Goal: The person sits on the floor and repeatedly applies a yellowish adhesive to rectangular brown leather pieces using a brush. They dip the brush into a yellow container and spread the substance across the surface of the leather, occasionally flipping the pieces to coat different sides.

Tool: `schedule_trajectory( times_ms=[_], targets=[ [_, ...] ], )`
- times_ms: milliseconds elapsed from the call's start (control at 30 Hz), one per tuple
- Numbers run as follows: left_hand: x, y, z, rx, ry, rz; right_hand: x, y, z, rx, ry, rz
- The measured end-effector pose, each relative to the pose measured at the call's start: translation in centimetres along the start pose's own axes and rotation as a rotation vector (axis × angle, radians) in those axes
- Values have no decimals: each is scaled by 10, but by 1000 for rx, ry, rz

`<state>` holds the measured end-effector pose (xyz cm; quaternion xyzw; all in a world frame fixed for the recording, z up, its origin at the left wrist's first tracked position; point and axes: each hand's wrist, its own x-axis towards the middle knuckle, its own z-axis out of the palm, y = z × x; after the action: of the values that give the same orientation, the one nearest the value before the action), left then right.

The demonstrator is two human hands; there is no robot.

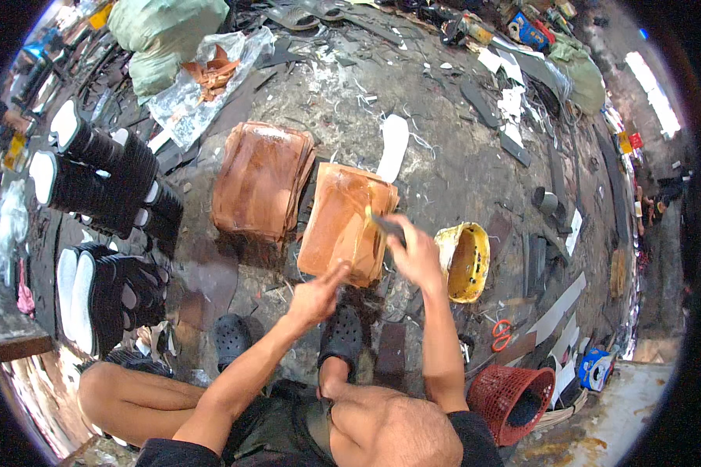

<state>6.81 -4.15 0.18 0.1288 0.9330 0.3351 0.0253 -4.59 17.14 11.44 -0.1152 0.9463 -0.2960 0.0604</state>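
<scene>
A stack of brown leather sheets (335, 210) lies on the floor in front of me, with a wet yellowish streak of what looks like glue on its top sheet. My left hand (317, 296) holds the sheet's near edge, index finger pressed on it and the other fingers curled. Wrapped round a dark-handled brush (389, 226), my right hand (417, 257) is over the stack's right side, the brush tip at the streak. Just right of that hand stands a yellow tub (465, 263), smeared inside. A second leather stack (258, 180) sits to the left.
Black soles with white tops (86, 300) are piled at the left. A white sole-shaped piece (393, 148) lies beyond the stack. Orange-handled scissors (501, 335) and a red basket (514, 401) are at the lower right. Scraps litter the far floor around a plastic bag (202, 93).
</scene>
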Motion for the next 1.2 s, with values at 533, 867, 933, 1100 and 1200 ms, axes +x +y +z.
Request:
schedule_trajectory(
  times_ms=[533, 867, 933, 1100, 1200],
  targets=[
    [-14, -12, -6, -354, 482, -322, 56, 9, 74, -297, -257, -302],
    [-7, -41, -41, -129, 648, -377, -59, -27, 31, 393, 17, -151],
    [15, -19, -44, 109, 331, -119, -48, -22, -15, 558, 216, -67],
    [79, -17, -9, 489, -51, 533, -26, -9, -74, 627, 666, -102],
    [109, -17, -9, 574, -307, 687, -40, -2, -67, 683, 719, -68]
  ],
)
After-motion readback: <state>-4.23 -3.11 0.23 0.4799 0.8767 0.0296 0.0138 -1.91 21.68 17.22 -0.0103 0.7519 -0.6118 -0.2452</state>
